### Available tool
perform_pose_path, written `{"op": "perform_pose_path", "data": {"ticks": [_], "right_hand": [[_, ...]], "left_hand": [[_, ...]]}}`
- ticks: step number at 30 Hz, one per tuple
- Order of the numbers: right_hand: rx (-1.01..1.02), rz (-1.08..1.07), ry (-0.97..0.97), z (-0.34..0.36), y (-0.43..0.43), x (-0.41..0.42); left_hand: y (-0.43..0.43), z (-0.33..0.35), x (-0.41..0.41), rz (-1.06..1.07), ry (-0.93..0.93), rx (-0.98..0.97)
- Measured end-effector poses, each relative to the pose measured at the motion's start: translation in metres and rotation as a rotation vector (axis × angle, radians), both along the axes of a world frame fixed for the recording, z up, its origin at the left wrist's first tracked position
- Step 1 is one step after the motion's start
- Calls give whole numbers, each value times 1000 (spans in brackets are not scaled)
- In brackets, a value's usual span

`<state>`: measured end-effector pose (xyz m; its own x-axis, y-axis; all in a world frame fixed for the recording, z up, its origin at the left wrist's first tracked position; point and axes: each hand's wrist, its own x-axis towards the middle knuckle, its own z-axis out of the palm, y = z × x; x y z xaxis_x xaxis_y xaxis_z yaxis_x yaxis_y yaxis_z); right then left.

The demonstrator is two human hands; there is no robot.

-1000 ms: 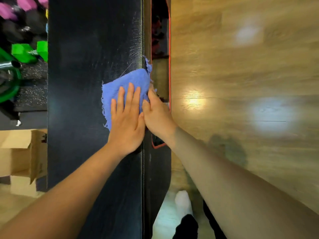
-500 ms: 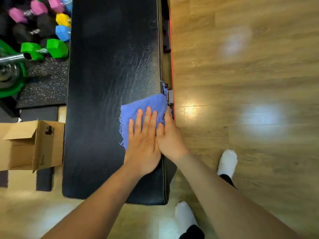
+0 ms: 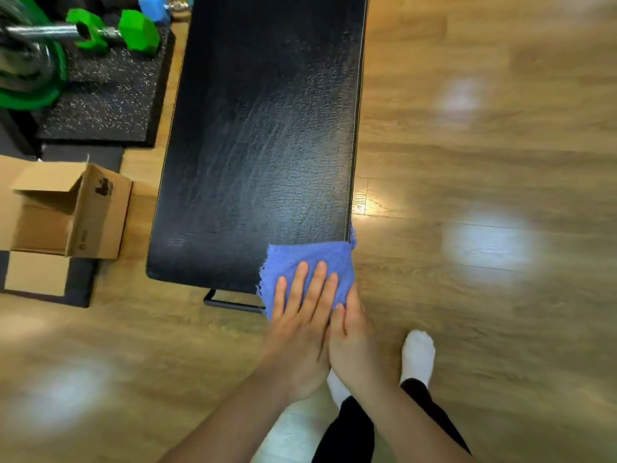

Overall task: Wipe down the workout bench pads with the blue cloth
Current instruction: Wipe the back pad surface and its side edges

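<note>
Nearest the camera, two white-socked feet (image 3: pixel 418 354) are standing on the wooden floor (image 3: pixel 484 295) just off the bench's near end. Above them the left hand (image 3: pixel 297 332) is lying flat, its fingers (image 3: pixel 314 289) stretched out straight and side by side, pressing down on the blue cloth (image 3: pixel 310 259). The right hand (image 3: pixel 354 342) is sitting right against the left one, its thumb touching the left hand's little-finger side; its other fingers are curling down past the bench's right edge over the cloth's right side, and how tightly they are closing there cannot be told.

The blue cloth is covering the near right corner of the bench pad (image 3: pixel 260 135), its far half showing beyond the fingertips, its near half under the left fingers and hanging off the near edge. A frayed bit is sticking out at the right edge.

A dark metal foot bar (image 3: pixel 230 304) is showing below the near edge. Left of the bench, an open cardboard box (image 3: pixel 70 212) is resting on the floor. Farther off, beyond the box, a green dumbbell (image 3: pixel 113 33) is lying on a speckled black mat (image 3: pixel 103 95).
</note>
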<state>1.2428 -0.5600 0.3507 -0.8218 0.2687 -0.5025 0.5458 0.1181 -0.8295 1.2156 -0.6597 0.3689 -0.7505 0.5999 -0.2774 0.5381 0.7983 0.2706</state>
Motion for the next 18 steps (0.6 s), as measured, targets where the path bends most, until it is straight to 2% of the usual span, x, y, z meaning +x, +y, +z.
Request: {"op": "perform_pose_path", "data": {"ticks": [4,8,10,14,18], "right_hand": [[105,51,80,7,23,-33],[275,73,141,5,56,-121],[342,97,158,4,58,-136],[308,97,84,0,43,-68],[201,105,-65,6,35,2]], "left_hand": [[7,1,-34,-26,37,-46],[46,0,-107,172,9,-47],[53,-5,-113,213,64,-73],[42,-10,-41,296,150,63],[38,-12,30,364,60,165]]}}
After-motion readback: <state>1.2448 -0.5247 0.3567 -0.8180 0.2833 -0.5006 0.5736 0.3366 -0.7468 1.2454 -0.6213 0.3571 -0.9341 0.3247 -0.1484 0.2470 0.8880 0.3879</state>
